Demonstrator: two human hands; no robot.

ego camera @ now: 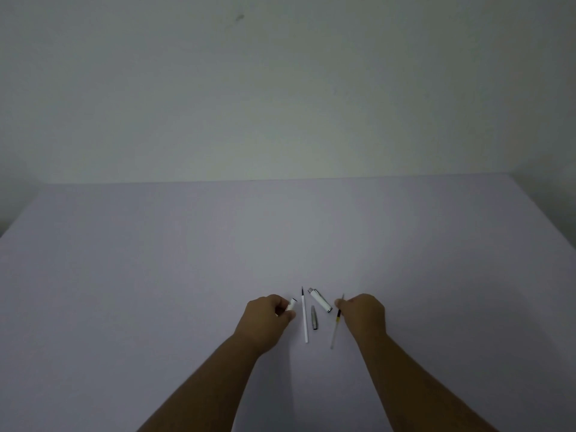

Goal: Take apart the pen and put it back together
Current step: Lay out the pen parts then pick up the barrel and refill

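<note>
A pale counter (156,275) runs to a bare wall (280,88), and the pen lies in pieces near its front edge. The left hand (268,316) is curled around a short white barrel piece (291,304); the right hand (363,311) pinches a thin clear refill (336,325) at its upper end. Between them lie a long white refill (304,319), a white cap with clip (320,300) and what looks like a small grey tip (314,317).

Between the hands, white refill (304,319), grey tip (314,317) and cap (320,299) crowd the surface (280,232); twelve o'clock lies open.
</note>
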